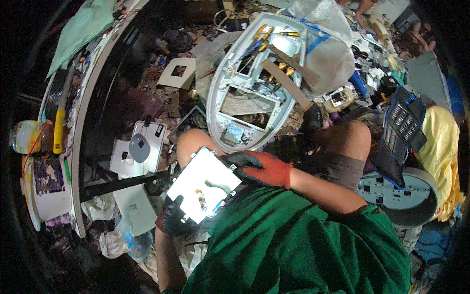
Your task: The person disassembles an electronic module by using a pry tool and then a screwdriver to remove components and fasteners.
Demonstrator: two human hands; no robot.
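Observation:
A flat, square white panel (pixel 201 182) with small tabs along its edges lies tilted over my lap, glaring brightly. An orange-and-white piece and a curved greyish shape show on its face. My left hand (pixel 174 215), in a dark glove, grips its lower left edge with the thumb on top. At the upper right edge, my right hand (pixel 262 169) holds the panel in a red glove with black fingers; some fingertips are hidden. Beyond my knees stands a long grey plastic housing (pixel 213 105), with screwdrivers (pixel 262 41) and pliers (pixel 284 71) lying in it.
Two brown strips (pixel 286 84) lie across the housing. A dark tool roll (pixel 402 122) rests at the right, above a round grey tub (pixel 426 196). White plastic covers (pixel 134 208) are on the left, beside a large black panel (pixel 100 147). A yellow-handled hammer (pixel 59 130) lies farther left.

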